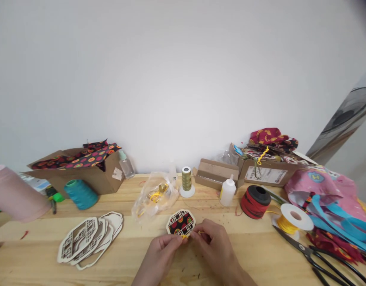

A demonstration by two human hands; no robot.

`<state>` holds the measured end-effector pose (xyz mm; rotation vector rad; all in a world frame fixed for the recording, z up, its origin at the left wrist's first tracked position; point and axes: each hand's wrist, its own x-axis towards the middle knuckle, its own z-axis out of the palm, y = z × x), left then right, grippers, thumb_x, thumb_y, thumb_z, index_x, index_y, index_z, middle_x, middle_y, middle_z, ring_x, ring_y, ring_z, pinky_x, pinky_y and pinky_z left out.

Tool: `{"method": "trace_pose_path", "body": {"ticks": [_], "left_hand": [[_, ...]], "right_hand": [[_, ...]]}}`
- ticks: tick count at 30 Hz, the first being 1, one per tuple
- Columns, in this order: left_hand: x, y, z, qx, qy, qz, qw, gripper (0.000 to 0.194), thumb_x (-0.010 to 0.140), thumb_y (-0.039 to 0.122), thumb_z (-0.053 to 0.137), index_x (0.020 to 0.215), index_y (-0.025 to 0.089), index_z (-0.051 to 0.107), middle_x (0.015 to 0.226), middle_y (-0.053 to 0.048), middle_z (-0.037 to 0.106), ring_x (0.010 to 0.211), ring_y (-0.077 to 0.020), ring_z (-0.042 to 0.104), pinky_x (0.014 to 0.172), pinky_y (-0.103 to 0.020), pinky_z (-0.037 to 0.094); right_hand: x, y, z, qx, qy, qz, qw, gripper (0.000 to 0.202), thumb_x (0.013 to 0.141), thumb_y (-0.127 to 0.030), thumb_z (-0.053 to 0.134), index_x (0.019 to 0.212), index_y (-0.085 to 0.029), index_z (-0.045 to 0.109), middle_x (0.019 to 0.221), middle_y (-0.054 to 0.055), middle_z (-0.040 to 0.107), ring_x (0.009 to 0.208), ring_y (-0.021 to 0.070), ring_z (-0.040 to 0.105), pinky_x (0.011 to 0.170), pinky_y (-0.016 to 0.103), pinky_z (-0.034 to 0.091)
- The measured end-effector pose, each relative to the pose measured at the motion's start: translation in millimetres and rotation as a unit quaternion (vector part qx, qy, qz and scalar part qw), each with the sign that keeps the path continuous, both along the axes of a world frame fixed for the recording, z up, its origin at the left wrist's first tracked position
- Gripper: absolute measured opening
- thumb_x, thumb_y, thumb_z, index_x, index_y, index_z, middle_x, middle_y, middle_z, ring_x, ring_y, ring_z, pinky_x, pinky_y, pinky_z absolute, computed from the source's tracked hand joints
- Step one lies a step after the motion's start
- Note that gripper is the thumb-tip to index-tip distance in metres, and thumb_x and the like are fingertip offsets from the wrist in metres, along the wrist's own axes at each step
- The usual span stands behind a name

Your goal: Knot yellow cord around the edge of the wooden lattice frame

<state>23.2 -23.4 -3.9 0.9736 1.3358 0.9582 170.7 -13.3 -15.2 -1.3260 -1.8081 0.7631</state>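
At the front middle of the table lies a pale wooden lattice frame [181, 223] with dark, red-patterned fabric inside it. My left hand [162, 252] is at its lower edge, thumb and finger pinched on a yellow cord [184, 236]. Just to the right, my right hand [214, 246] has its fingers closed on the same cord, close to the frame's lower right edge. The fingertips of both hands nearly meet, and they cover part of the cord.
Wooden frames [81, 240] lie stacked at left, near a teal thread cone [81, 194]. A plastic bag [144, 198], gold thread spool [186, 179] and glue bottle [227, 192] stand behind. Red cord [254, 203], a white spool [296, 216] and black scissors [308, 254] are at right.
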Motion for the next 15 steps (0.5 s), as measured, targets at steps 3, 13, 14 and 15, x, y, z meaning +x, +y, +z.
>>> {"method": "trace_pose_path", "body": {"ticks": [3,13,14,15], "left_hand": [[-3.0,2.4,-2.0,-0.021,-0.056,-0.02,0.998,0.027,0.055,0.037,0.066,0.067,0.012,0.069,0.062,-0.003,0.069,0.064,-0.0168,0.057,0.061,-0.022,0.04],[-7.4,5.7,-6.7,-0.02,-0.042,-0.071,0.996,0.035,0.058,0.043,0.062,0.078,0.016,0.069,0.073,-0.004,0.069,0.083,-0.0219,0.056,0.076,-0.028,0.039],[-7.2,5.2,-5.2,-0.022,-0.042,-0.074,0.996,0.035,0.058,0.044,0.062,0.078,0.016,0.069,0.073,-0.004,0.069,0.083,-0.0221,0.056,0.076,-0.028,0.04],[-6.8,4.7,-3.7,-0.024,-0.043,-0.075,0.996,0.036,0.058,0.045,0.062,0.078,0.016,0.069,0.073,-0.004,0.069,0.082,-0.0224,0.056,0.075,-0.028,0.04]], "right_hand": [[-1.2,-0.9,1.4,0.031,0.001,0.004,0.999,0.017,0.076,-0.02,0.045,0.067,-0.016,0.06,0.062,0.001,0.05,0.056,0.0098,0.046,0.05,0.018,0.032],[0.7,-1.5,3.3,0.033,-0.027,-0.026,0.999,0.016,0.075,-0.02,0.046,0.069,-0.019,0.06,0.063,0.0,0.058,0.059,0.0117,0.051,0.054,0.019,0.035],[0.8,-1.2,3.2,0.038,-0.03,-0.029,0.998,0.016,0.075,-0.02,0.046,0.068,-0.019,0.06,0.062,0.0,0.058,0.059,0.0116,0.052,0.054,0.019,0.035],[1.0,-0.9,2.9,0.045,-0.034,-0.032,0.998,0.016,0.075,-0.02,0.046,0.067,-0.019,0.06,0.061,0.0,0.057,0.058,0.0115,0.052,0.053,0.019,0.035]]}}
